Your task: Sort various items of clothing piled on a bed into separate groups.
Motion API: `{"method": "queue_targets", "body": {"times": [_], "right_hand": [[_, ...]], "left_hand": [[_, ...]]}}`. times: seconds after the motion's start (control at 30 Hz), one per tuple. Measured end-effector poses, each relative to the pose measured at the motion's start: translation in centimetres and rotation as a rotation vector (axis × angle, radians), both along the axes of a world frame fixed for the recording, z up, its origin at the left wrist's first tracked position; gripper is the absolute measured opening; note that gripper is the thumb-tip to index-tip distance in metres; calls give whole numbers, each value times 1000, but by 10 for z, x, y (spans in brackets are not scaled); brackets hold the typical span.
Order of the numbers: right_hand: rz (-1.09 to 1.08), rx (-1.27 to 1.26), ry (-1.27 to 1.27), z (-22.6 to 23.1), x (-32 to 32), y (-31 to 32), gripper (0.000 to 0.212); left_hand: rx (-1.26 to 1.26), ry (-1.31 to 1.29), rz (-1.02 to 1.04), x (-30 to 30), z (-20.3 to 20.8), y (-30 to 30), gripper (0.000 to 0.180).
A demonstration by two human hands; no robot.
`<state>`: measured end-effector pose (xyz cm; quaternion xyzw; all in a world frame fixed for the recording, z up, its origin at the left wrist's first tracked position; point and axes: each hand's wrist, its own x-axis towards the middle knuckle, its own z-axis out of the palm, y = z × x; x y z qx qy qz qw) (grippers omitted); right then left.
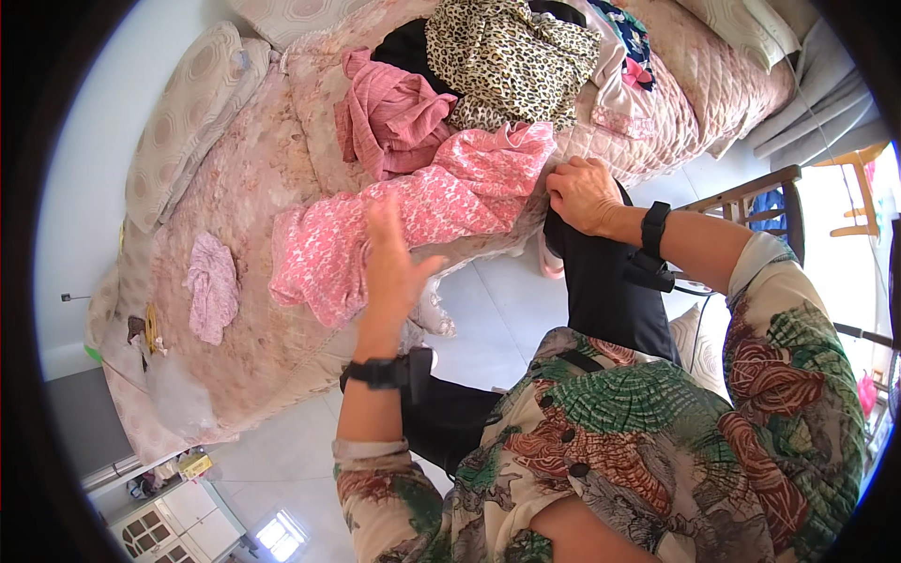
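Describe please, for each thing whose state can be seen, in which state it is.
Printed pink cloth: laid out lengthwise, wrinkled
Leopard-print cloth: bunched in a heap
Plain pink cloth: crumpled
Lilac cloth: crumpled, lying apart
Left hand: open, thumb spread
Right hand: fingers bent, grip unclear
Wristbands: worn, one each wrist

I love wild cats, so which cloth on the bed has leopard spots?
The cream cloth with dark spots, between the plain pink cloth and the flowery dark-blue cloth. The pink-and-white cloth by the left hand has no dark print.
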<state>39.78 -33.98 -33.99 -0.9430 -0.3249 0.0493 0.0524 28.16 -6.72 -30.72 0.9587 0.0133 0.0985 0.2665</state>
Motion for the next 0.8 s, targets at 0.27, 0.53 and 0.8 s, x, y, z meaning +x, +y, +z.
{"method": "queue_targets", "body": {"times": [0.27, 0.53, 0.8], "right_hand": [[-4, 23, -3, -1, -1, -1, 17], [16, 121, -70, -3, -3, 2, 10], [-23, 13, -21, 3, -1, -7, 16]], "left_hand": [[127, -217, 225, 14, -2, 42, 30], [228, -363, 808, -53, 142, 250, 44], [-102, 62, 201, 80, 25, 92, 93]]}}
